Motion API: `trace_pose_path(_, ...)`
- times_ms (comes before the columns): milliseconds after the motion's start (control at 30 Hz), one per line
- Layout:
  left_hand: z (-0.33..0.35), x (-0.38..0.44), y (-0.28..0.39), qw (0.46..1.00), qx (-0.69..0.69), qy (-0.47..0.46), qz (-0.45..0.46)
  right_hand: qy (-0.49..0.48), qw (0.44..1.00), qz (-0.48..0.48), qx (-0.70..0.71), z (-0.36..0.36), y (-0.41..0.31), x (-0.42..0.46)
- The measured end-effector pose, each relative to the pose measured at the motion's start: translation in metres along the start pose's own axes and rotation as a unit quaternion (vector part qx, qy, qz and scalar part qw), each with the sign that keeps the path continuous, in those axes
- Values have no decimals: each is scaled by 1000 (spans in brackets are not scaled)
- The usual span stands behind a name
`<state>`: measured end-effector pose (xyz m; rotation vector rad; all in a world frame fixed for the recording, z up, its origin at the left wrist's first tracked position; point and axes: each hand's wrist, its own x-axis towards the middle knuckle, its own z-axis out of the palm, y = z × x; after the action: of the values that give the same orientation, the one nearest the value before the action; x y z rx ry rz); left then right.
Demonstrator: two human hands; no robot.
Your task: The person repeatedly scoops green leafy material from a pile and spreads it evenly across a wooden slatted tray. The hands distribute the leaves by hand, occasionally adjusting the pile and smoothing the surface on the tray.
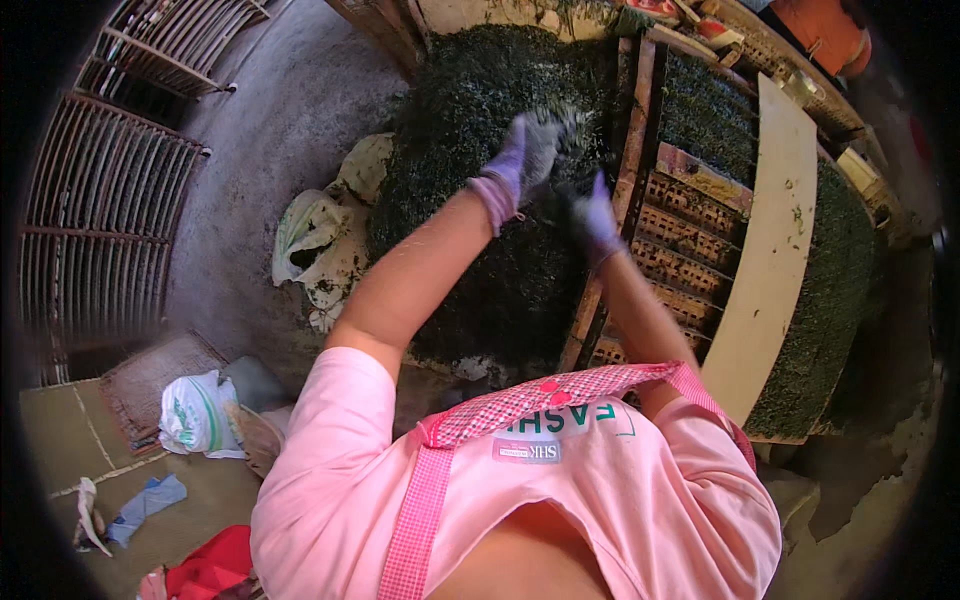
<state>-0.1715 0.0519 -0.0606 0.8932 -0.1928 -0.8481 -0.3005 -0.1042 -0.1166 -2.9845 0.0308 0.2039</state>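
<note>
A wide heap of dark green shredded leaves (pixel 465 97) lies before me, with paler, motion-blurred bits near its upper middle. My left hand (pixel 521 157), in a purple and grey glove, is over the heap with its thumb pointing up. To its right is my right hand (pixel 595 210), gloved alike and blurred, close to the wooden rail (pixel 634 127) at the heap's right edge. Whether leaves are held in either hand cannot be made out. Right of the rail, slatted, perforated trays (pixel 686 225) show between layers of leaves, and a pale board (pixel 772 255) lies across them.
Open woven sacks (pixel 311 232) lie against the heap's left side on the concrete floor (pixel 285 97). Metal racks (pixel 97 180) stand far left. A white sack (pixel 199 412), a blue cloth (pixel 150 504) and a red cloth (pixel 214 566) are at the lower left.
</note>
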Motion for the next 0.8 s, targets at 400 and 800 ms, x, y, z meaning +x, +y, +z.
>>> trace_pose_path(400, 105, -116, 197, 951, 80, -236, 184, 188, 652, 203, 706, 92, 8, 107)
trace_pose_path(800, 2, -108, 79, 995, 23, 99, 12, 237, 909, -171, 297, -169, -14, 39)
